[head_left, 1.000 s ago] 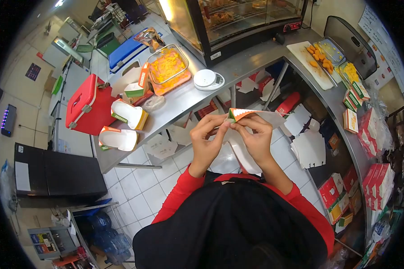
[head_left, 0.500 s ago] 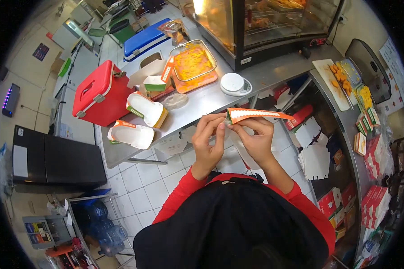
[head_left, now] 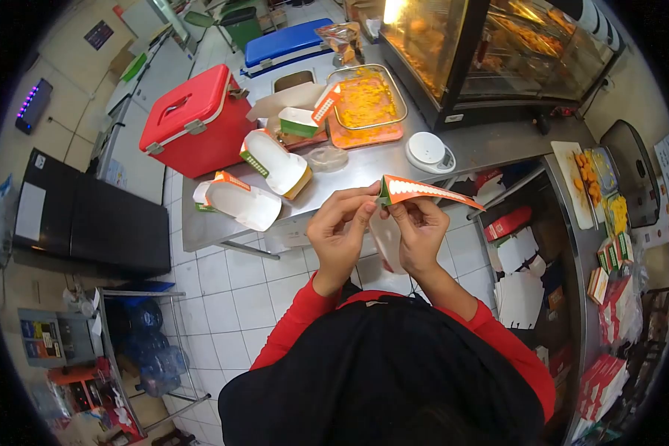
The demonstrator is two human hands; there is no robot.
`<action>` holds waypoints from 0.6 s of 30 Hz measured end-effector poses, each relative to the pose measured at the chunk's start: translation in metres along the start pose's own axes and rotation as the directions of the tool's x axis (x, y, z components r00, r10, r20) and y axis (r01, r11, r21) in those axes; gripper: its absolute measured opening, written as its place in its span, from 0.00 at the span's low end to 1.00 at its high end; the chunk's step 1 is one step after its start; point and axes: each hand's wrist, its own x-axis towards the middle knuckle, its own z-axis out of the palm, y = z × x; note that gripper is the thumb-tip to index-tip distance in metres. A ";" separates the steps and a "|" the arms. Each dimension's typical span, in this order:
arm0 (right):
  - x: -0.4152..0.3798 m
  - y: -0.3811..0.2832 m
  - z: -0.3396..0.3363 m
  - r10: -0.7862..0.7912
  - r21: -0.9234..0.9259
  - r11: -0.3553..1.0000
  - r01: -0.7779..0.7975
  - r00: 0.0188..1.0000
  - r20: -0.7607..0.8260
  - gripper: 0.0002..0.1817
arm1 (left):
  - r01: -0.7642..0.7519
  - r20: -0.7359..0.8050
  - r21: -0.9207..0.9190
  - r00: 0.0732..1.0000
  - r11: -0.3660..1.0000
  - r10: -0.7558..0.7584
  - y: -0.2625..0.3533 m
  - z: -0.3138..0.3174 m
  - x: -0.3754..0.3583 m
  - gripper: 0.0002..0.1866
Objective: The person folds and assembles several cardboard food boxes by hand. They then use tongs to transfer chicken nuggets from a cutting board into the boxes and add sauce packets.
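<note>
Between my two hands is an orange, green and white cardboard food box (head_left: pixel 427 190), partly folded. My left hand (head_left: pixel 340 229) pinches its left corner with thumb and fingers. My right hand (head_left: pixel 421 229) grips its lower edge, fingers curled beneath the orange panel. A pale panel (head_left: pixel 386 241) hangs down between the hands. On the steel table beyond, two opened-up boxes, one at the front (head_left: pixel 244 206) and one behind it (head_left: pixel 276 165), lie near a smaller green-sided box (head_left: pixel 302 120).
A red cooler box (head_left: pixel 197 123) and a blue cooler (head_left: pixel 286 50) stand on the table (head_left: pixel 334 197). Nearby are a glass dish of yellow food (head_left: pixel 368 100), a white scale (head_left: pixel 429 152) and a heated display cabinet (head_left: pixel 490 67). A cutting board (head_left: pixel 570 178) lies on the right counter.
My view has turned, so the table and its things sit farther right in it. Both hands keep hold of the box, and more of its hanging pale panel shows.
</note>
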 end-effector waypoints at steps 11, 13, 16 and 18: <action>0.002 -0.019 0.004 -0.139 -0.455 0.746 0.487 0.781 0.608 0.17 | -0.097 0.078 0.053 0.993 0.994 0.093 -0.018 -0.017 -0.011 0.23; -0.006 -0.033 -0.013 -0.056 -0.615 0.585 0.529 0.782 0.621 0.22 | 0.070 0.044 0.025 0.996 0.997 -0.071 -0.019 -0.011 -0.022 0.18; -0.015 -0.041 -0.045 -0.401 -0.684 0.294 0.667 0.736 0.545 0.24 | 0.160 0.028 -0.010 0.987 0.987 -0.160 -0.026 -0.003 -0.035 0.18; -0.013 -0.053 -0.048 -0.513 -0.791 0.417 0.448 0.834 0.202 0.21 | 0.260 -0.016 -0.149 0.964 0.954 -0.265 -0.021 0.004 -0.042 0.18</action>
